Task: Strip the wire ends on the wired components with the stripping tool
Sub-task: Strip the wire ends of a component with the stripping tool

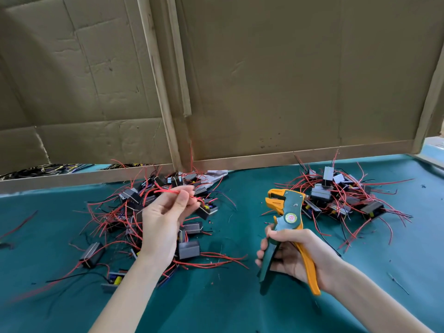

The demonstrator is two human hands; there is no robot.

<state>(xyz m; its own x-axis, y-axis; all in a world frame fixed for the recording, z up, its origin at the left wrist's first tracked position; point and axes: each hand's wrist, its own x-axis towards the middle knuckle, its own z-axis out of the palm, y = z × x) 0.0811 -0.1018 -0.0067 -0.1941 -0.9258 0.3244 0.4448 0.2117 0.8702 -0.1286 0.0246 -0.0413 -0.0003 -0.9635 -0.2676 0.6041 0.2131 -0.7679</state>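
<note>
Green cloth table (228, 296) – creased cardboard wall (264, 80) behind, wooden battens (158, 80), even indoor light.

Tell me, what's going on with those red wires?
A person is stripping wire ends. Their left hand pinches thin red wires held above the left pile of small grey wired boxes. Their right hand grips the orange-and-green stripping tool, held apart from the wires. A second pile lies to the right on the green tablecloth.

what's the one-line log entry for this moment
left hand: pinches red wire | right hand: grips stripping tool | wire not yet in tool
</note>
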